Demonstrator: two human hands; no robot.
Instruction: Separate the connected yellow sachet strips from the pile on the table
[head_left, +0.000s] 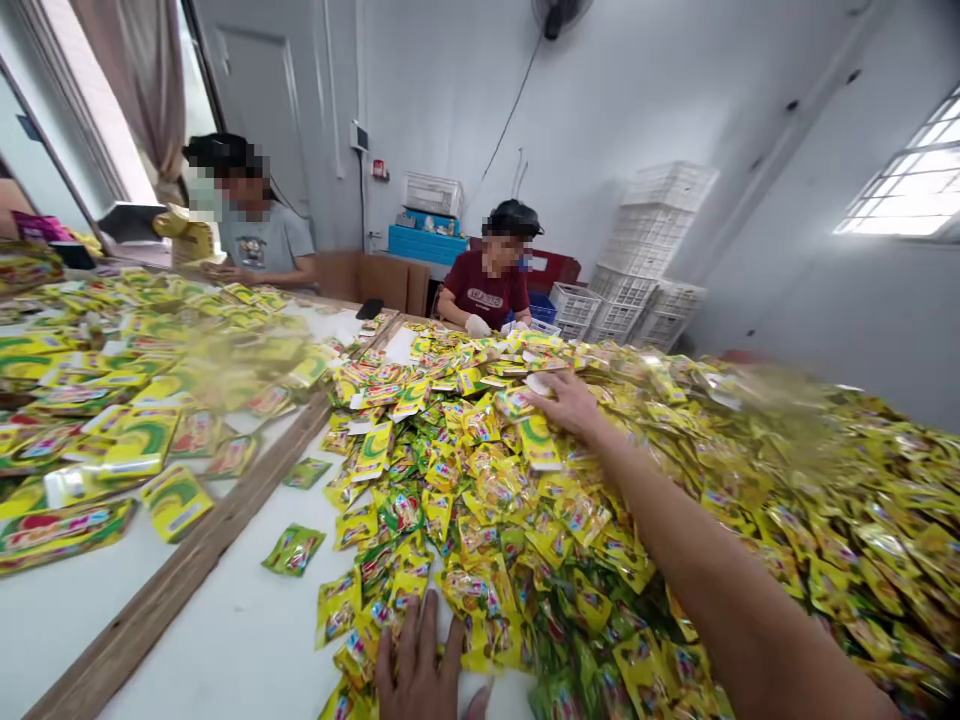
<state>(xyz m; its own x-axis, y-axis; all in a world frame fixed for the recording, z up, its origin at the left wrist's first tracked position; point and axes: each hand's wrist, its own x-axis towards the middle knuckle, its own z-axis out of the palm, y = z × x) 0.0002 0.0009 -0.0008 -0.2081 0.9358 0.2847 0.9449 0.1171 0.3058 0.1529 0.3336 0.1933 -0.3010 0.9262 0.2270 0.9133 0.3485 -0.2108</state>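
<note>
A big heap of small yellow and green sachets (675,500) covers the white table (247,640) in front of me. My right hand (566,403) reaches far out over the heap, fingers spread and resting flat on the packets. My left hand (420,670) lies at the near edge of the heap with its fingers stretched out on the sachets. Neither hand holds anything.
Larger yellow packets (135,400) are spread over a second table at the left, past a wooden strip (195,560). Two people sit at the far side, one in grey (262,240), one in dark red (491,290). White crates (645,260) are stacked by the wall.
</note>
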